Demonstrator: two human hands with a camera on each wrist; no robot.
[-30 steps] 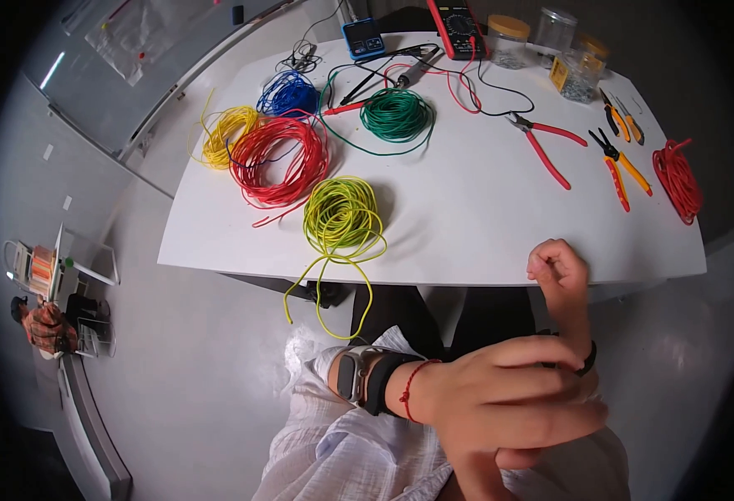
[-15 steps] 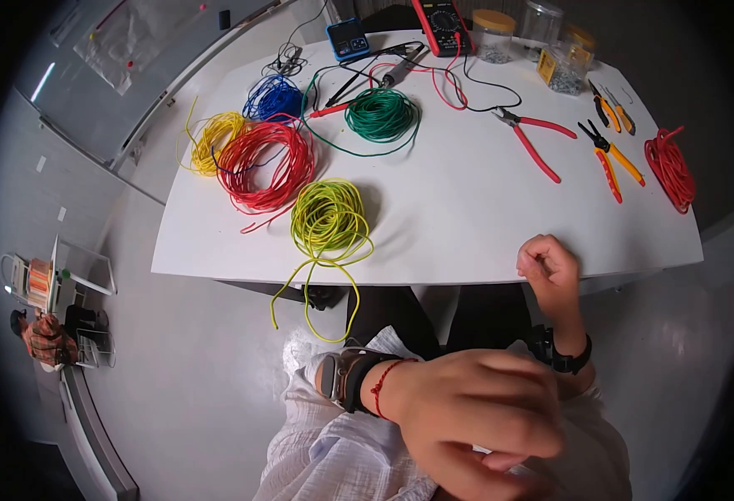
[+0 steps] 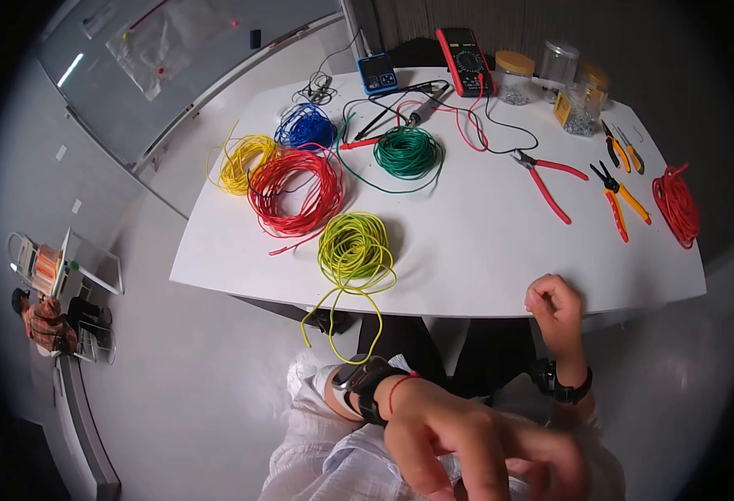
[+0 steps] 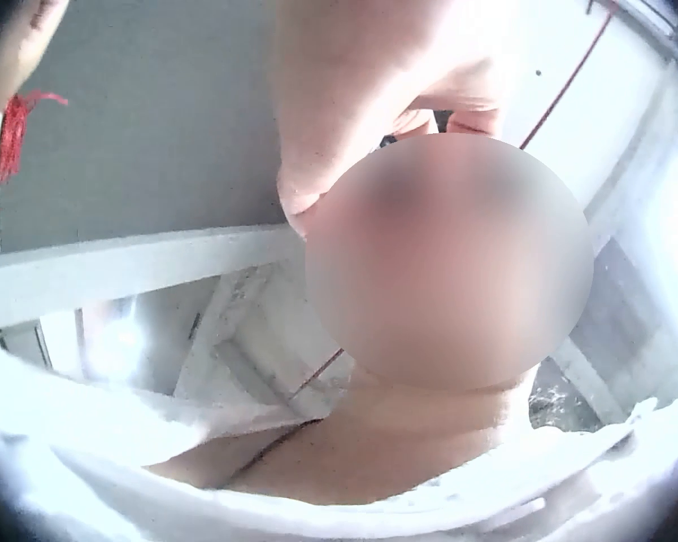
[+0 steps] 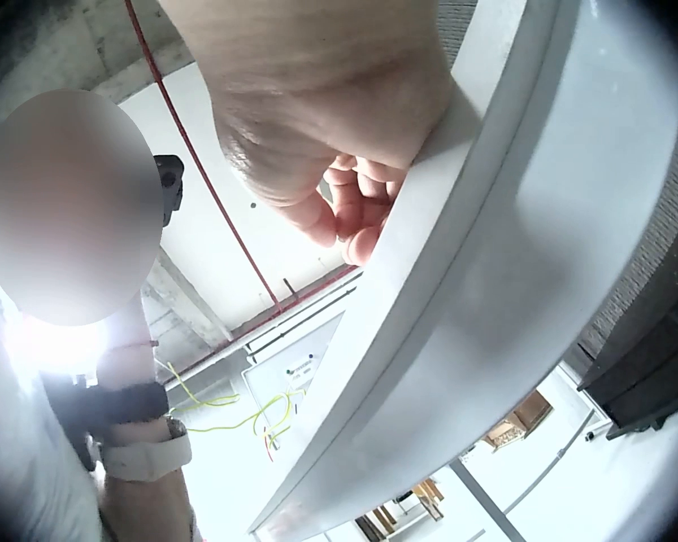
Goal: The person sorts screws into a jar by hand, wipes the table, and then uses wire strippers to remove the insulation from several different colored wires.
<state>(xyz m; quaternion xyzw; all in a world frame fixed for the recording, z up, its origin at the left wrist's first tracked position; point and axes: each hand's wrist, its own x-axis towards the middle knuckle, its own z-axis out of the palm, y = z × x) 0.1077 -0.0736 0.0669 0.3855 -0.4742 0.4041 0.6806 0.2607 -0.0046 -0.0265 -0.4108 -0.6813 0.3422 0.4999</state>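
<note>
In the head view my left hand (image 3: 475, 438) is held in front of my body, low and close to the camera, its fingers bent loosely downward and blurred. Nothing shows in its grasp. The left wrist view has the same hand (image 4: 390, 85) at the top, overlapping a blurred oval. My right hand (image 3: 557, 311) rests at the table's front edge with loosely curled fingers and holds nothing. In the right wrist view, that hand (image 5: 328, 136) lies against the edge of the white table (image 5: 429, 294). The nearest item to its left is a yellow-green wire coil (image 3: 354, 246), whose loose ends hang over the edge.
Red (image 3: 296, 196), yellow (image 3: 246, 164), blue (image 3: 306, 125) and green wire coils (image 3: 407, 153) lie on the left half. Red-handled cutters (image 3: 551, 188), wire strippers (image 3: 622, 204) and a red cord bundle (image 3: 676, 206) lie right. A multimeter (image 3: 464, 63) and jars (image 3: 513, 79) stand behind.
My left hand has turned, its fingers now pointing more downward. The head view has tilted, so the table sits lower in it. My right hand stays at the table edge.
</note>
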